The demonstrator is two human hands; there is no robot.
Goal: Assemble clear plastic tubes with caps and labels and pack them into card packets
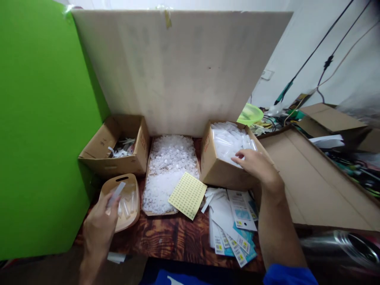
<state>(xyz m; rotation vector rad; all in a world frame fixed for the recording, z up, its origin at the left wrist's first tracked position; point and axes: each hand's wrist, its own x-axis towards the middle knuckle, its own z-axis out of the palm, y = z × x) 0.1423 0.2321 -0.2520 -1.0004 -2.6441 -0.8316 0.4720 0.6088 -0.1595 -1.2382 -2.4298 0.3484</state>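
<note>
My left hand (102, 219) is closed round a clear plastic tube (118, 191), over a beige plastic basket (136, 206) in which a few similar clear tubes (126, 208) lie. My right hand (251, 161) reaches over the near edge of a cardboard box (218, 170) full of translucent tubes (227, 136). Its fingers are bent and apart, with nothing visible between them. Between the two hands, a shallow tray of small clear pieces (169, 166) sits on the wooden table (160, 241). A yellow sheet of round stickers (188, 195) rests on its right front corner.
Printed cards and white strips (234, 221) lie below the right box. At the back left stands another cardboard box (111, 166) with scraps. A green panel (41, 130) and a white board (178, 71) enclose the table; a metal cylinder (341, 247) is at right.
</note>
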